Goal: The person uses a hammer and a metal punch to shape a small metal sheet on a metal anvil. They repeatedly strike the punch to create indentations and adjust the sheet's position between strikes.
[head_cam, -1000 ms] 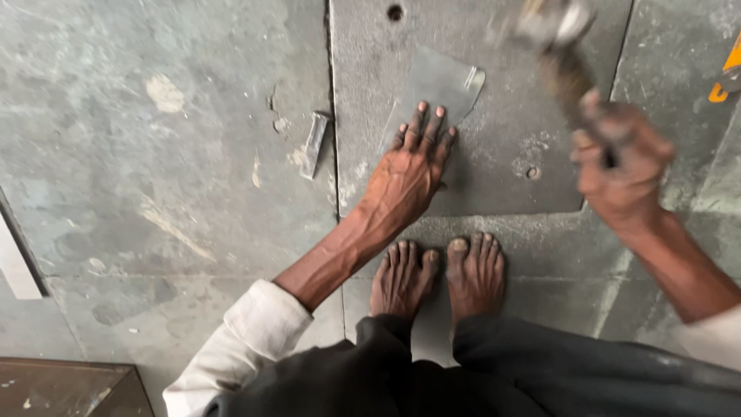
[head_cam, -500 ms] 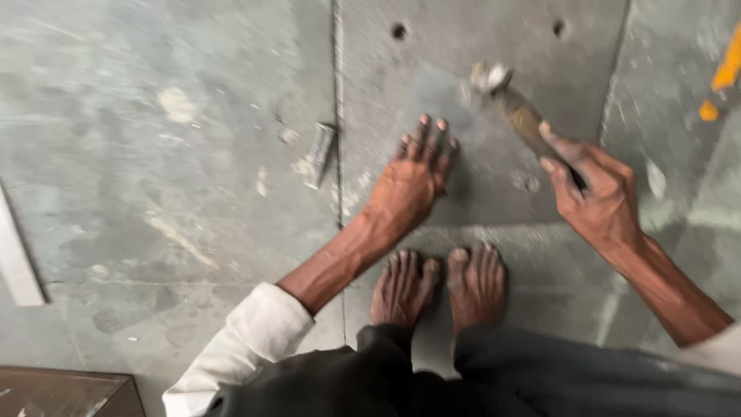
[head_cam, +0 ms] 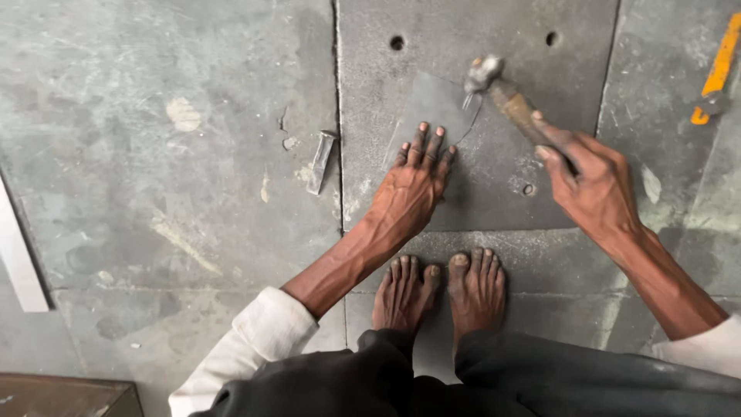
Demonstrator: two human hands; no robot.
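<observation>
Hammer (head_cam: 502,96) (worn wooden handle, dull head)

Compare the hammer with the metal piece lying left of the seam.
The hammer is gripped in the right hand, its head on the grey sheet; the chisel-like metal piece lies untouched on the floor. The hammer has a brown handle; the piece is all grey and looks shorter. Both show metal.

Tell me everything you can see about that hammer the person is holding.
The hammer has a worn, greyish metal head and a brown handle that looks like wood. The right hand wraps around the lower handle, hiding its end. It lies slanted, head up and to the left, with the head over the top corner of a thin grey metal sheet on the floor; whether it touches the sheet cannot be told. The left hand presses that sheet flat nearby, apart from the hammer.
</observation>
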